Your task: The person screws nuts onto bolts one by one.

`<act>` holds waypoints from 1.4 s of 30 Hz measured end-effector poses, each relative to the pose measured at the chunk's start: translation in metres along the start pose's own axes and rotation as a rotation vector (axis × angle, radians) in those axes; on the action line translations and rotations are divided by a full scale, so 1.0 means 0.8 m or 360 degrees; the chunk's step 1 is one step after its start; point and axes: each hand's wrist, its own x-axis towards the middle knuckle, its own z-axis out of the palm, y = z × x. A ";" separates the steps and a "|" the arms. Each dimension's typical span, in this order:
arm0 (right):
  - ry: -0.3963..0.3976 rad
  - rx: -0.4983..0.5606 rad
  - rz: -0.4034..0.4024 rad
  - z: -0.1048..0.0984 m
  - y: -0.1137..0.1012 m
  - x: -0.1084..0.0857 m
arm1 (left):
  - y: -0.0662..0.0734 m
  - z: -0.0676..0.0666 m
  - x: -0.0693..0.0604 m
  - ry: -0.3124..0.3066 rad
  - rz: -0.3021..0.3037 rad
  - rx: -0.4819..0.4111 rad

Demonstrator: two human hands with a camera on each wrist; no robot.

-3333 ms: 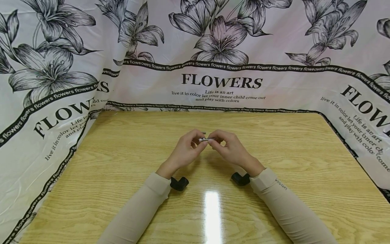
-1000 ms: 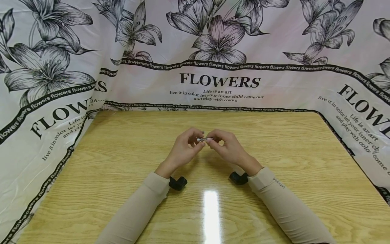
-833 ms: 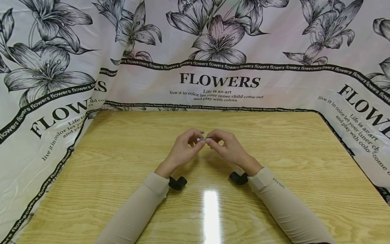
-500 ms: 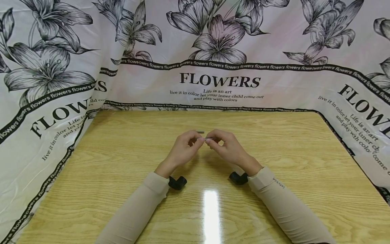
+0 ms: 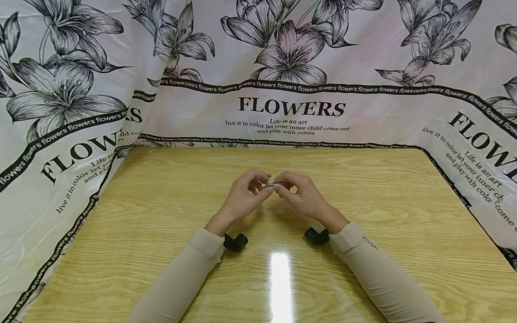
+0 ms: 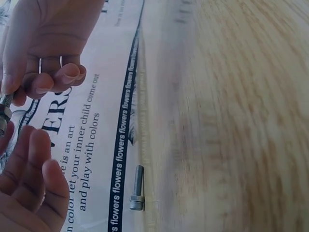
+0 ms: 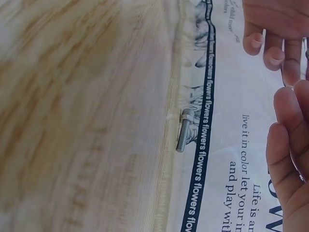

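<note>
A silver bolt with a nut on it point(image 5: 265, 185) lies level between my two hands in the head view, its head end to the left. My right hand point(image 5: 303, 190) pinches the threaded end, and in the left wrist view the threads point(image 6: 6, 100) run to its thumb. My left hand point(image 5: 246, 195) has thumb and forefinger curled about the head and nut; their exact contact is partly cut off at the left wrist view's edge. A second bolt with a nut point(image 6: 137, 188) lies on the table beyond my hands, partly hidden by the left one in the head view.
The wood-grain table point(image 5: 383, 215) bears a bright light reflection at the front. A white cloth printed with flowers point(image 5: 295, 107) stands round its back and sides. Black wrist mounts point(image 5: 236, 242) sit under both sleeve cuffs.
Half a second ago the left thumb covered the bolt's head and nut; now it has dropped lower and they show again. The right hand keeps its pinch almost in place.
</note>
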 end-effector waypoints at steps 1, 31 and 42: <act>0.0002 0.0002 -0.0005 0.000 0.001 0.000 | 0.000 0.000 0.000 0.0002 0.0023 -0.0005; 0.0008 -0.0019 0.0005 -0.003 -0.008 0.000 | 0.002 0.000 -0.001 -0.0008 -0.0030 0.0067; 0.0022 -0.0012 0.0017 -0.003 -0.009 0.001 | 0.005 -0.001 -0.001 -0.0002 0.0097 -0.0019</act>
